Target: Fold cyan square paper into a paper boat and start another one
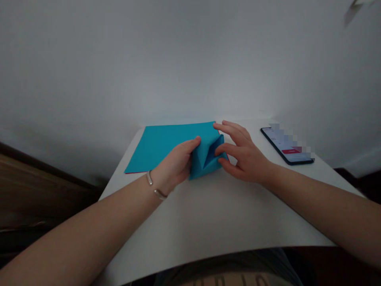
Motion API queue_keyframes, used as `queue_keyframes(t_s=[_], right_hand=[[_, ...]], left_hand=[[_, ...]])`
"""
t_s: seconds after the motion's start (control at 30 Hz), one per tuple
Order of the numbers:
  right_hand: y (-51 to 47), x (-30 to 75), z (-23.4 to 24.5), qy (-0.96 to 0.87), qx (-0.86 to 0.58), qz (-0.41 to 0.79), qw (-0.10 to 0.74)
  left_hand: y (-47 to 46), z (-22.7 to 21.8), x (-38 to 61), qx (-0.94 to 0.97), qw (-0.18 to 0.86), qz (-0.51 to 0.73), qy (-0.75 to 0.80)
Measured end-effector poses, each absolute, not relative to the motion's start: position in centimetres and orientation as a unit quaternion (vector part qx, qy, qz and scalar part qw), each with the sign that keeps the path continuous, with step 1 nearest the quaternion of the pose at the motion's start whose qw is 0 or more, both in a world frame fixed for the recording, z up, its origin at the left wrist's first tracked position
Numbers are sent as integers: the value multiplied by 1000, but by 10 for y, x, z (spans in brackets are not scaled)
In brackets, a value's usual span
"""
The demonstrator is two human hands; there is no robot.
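Here, a folded blue paper (205, 158) sits toward the far middle of a white surface (214, 210), held between both hands. The left hand (175, 165) is curled around the paper's left end, with the thumb on top and the fingers tucked beneath, so that end is pinched and lifted a little. The right hand (244, 153) comes in from the other side with its fingers spread. One fingertip reaches into the darker open pocket of the fold and the thumb lies along the lower right edge. Whether these two actually nip the flap cannot be told. The topmost finger stretches over the near right corner of a flat blue sheet (166, 143), which lies just behind the folded piece and touches it. A thin red edge peeks out under that sheet along its near side. A silver bracelet (154, 186) circles the left wrist. To the right, well apart from the paper, a smartphone (287, 146) lies face up with its screen lit; the screen's content is blurred.
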State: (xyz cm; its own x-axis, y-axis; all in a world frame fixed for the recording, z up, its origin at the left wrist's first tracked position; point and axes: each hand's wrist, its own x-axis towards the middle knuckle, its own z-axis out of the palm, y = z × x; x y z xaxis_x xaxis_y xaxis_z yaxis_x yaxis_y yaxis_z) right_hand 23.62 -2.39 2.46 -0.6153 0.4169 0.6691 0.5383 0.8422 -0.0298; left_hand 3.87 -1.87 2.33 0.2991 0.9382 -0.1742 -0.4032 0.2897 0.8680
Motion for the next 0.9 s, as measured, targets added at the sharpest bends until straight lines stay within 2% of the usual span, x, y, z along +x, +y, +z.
queue_keyframes(t_s=[0.27, 0.5, 0.6, 0.7, 0.77, 0.83, 0.9], right_hand=[[-25, 233, 26, -892, -277, -76, 349], [-25, 229, 25, -889, -296, -40, 348], [-26, 231, 25, -879, -288, 0, 381], [-24, 232, 21, -802, -326, 102, 489], [-20, 232, 17, -723, -378, 212, 538], [-16, 229, 14, -641, -424, 349, 536], [-12, 225, 12, -566, -427, 498, 500]], left_hand=[[-21, 20, 41, 436, 713, 455, 307], [-24, 23, 42, 412, 722, 448, 327], [-22, 24, 41, 401, 734, 447, 317], [-19, 22, 37, 386, 746, 448, 305], [-16, 20, 35, 377, 751, 449, 304], [-15, 18, 34, 372, 756, 447, 300], [-15, 17, 35, 363, 762, 449, 292]])
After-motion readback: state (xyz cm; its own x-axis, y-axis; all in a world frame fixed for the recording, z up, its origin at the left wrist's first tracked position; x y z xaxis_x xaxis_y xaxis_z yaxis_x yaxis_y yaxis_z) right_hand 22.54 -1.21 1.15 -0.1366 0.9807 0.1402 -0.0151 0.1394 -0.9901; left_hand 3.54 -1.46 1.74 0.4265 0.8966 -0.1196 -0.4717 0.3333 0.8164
